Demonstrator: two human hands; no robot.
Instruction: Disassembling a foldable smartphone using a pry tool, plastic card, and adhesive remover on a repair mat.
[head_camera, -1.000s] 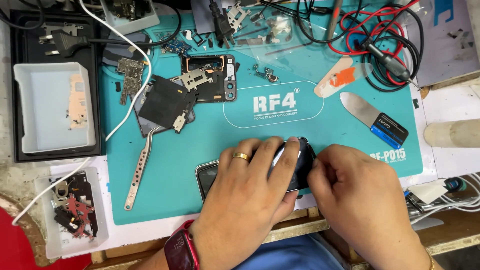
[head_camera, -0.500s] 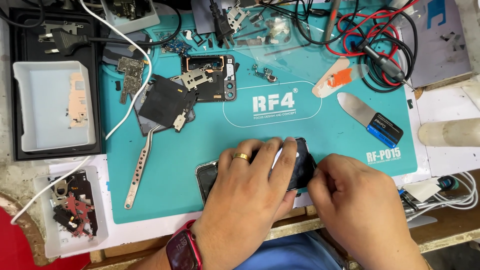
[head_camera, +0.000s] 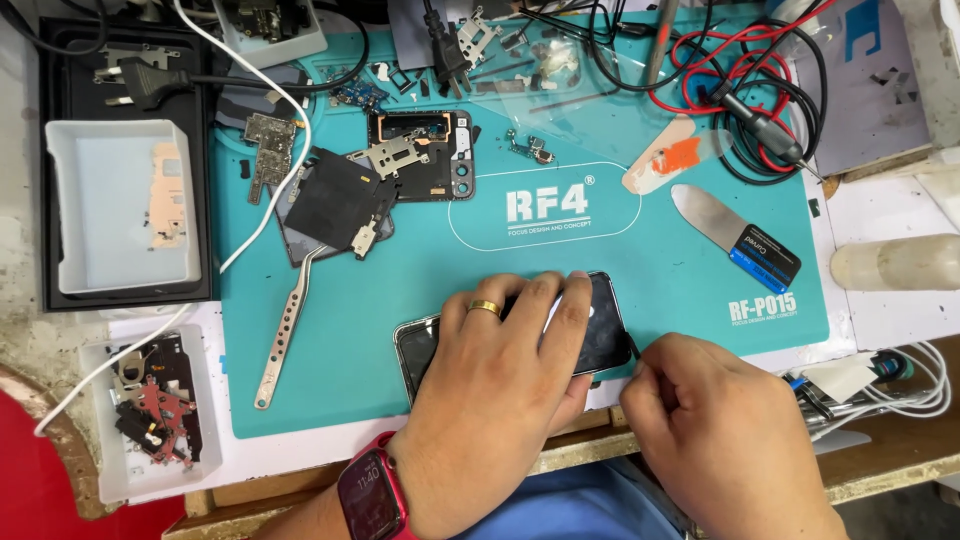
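Observation:
A dark smartphone (head_camera: 605, 325) lies flat near the front edge of a teal work mat (head_camera: 690, 260). My left hand (head_camera: 505, 375), with a gold ring and a red wristwatch, presses down on top of it and covers most of it. My right hand (head_camera: 715, 430) sits at the phone's right edge, fingers pinched together on something thin and dark that I cannot make out.
Loose phone parts and shields (head_camera: 375, 185) lie at the mat's back left, metal tweezers (head_camera: 285, 330) left of the phone. A flat metal pry tool (head_camera: 735, 235) rests at right below red and black cables (head_camera: 750, 100). White trays (head_camera: 125, 205) stand at left.
My right hand has slid a little right and toward me, away from the phone's edge. More of the phone's right end shows. The left hand stays pressed on it.

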